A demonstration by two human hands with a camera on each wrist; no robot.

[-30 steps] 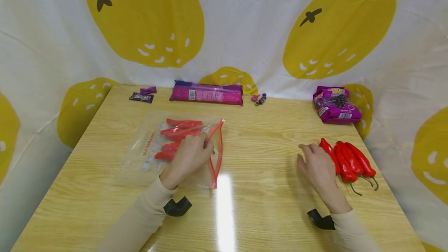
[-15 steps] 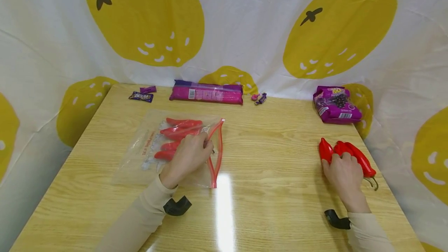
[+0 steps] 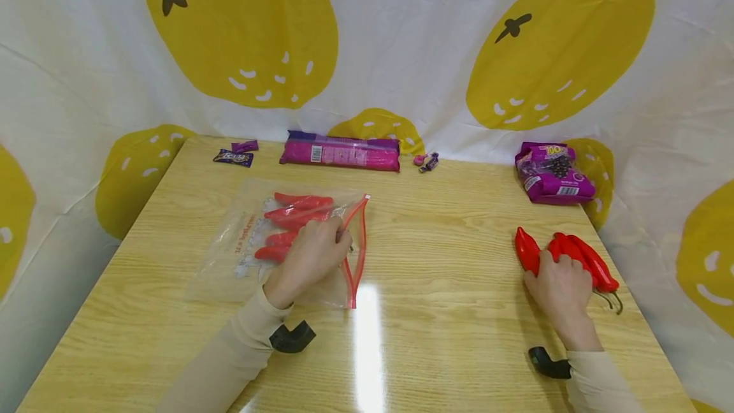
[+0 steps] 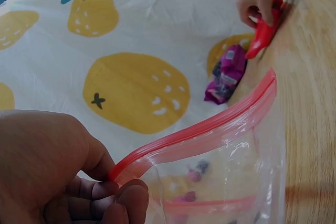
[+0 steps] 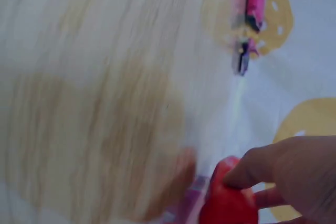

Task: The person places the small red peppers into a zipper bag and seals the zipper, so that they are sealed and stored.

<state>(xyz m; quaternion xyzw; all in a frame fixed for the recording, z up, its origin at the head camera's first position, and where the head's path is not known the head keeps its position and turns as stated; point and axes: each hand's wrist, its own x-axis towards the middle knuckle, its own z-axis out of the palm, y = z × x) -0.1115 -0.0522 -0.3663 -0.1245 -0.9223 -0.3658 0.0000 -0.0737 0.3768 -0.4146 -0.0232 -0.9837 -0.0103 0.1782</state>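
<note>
My left hand (image 3: 312,253) pinches the red zip edge (image 4: 194,135) of a clear zip bag (image 3: 220,273), holding its mouth apart. Inside the bag lie several red peppers (image 3: 298,215) with pale, whitish pieces beside them. At the right of the table my right hand (image 3: 564,289) grips a red pepper (image 3: 525,248), its thumb against the side in the right wrist view. The stem end of that pepper is hidden under the hand in the head view. More red peppers (image 3: 596,263) lie right beside these fingers.
Along the back stand a long pink packet (image 3: 344,152) and a purple bag with a grape picture (image 3: 553,174). Small wrapped candies (image 3: 429,162) and purple wrapped bars (image 3: 233,158) lie near them. A fruit-print curtain (image 3: 401,30) hangs behind the wooden table (image 3: 436,311).
My right hand has moved right onto the peppers and taken hold of one, which has since shifted slightly left. My left hand keeps its place at the bag.
</note>
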